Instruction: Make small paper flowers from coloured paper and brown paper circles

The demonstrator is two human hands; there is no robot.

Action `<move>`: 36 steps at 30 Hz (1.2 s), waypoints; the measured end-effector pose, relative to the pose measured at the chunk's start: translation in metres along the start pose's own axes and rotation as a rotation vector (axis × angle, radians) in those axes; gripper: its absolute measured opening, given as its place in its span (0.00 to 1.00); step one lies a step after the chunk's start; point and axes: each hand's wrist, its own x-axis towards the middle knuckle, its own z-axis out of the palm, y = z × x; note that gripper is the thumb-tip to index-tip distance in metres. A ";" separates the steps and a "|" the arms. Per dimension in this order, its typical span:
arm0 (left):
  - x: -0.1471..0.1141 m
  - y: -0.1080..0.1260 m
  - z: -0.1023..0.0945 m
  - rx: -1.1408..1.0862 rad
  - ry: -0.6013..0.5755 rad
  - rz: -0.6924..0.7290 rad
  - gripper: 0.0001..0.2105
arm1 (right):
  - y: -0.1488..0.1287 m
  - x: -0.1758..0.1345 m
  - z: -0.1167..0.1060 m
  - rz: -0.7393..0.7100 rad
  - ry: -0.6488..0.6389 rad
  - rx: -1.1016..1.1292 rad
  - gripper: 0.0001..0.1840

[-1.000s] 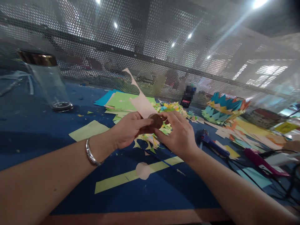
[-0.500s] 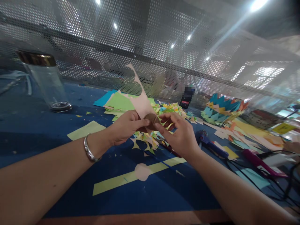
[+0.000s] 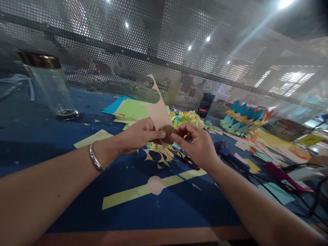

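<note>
My left hand (image 3: pixel 135 136) grips a pale pink paper (image 3: pixel 160 114) with curved cut-outs along its edge, its thumb pressing a round brown disc (image 3: pixel 168 130) against it. At the disc's right side, my right hand (image 3: pixel 197 143) pinches with thumb and forefinger; whether it has the disc, the paper or both I cannot tell. Below the hands, a pink paper circle (image 3: pixel 155 185) lies on a pale green paper strip (image 3: pixel 123 198). Scissors (image 3: pixel 188 160) rest on the table under my right hand, partly hidden by it.
A pile of paper scraps (image 3: pixel 188 118) lies behind the hands, beside stacked coloured sheets (image 3: pixel 135 109). A glass bottle (image 3: pixel 53 89) stands at the left. To the right are a blue glue gun (image 3: pixel 233 157), cables, a folded-paper ring (image 3: pixel 243 118) and a phone (image 3: pixel 204 106).
The pink paper has shifted slightly right and down. My right fingers have closed in on the disc's right edge. The strip and circle stay put on the table.
</note>
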 end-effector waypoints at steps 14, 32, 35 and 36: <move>0.000 -0.003 -0.003 -0.056 0.042 -0.038 0.06 | 0.006 0.002 0.000 0.076 -0.071 0.176 0.10; 0.007 -0.006 0.002 -0.188 0.619 -0.004 0.03 | 0.007 0.006 -0.032 0.253 -0.732 -0.463 0.13; 0.007 -0.010 0.001 -0.179 0.571 -0.002 0.05 | 0.008 0.006 -0.032 0.257 -0.760 -0.510 0.12; 0.007 -0.011 0.001 -0.185 0.557 -0.002 0.05 | 0.009 0.007 -0.033 0.245 -0.747 -0.514 0.11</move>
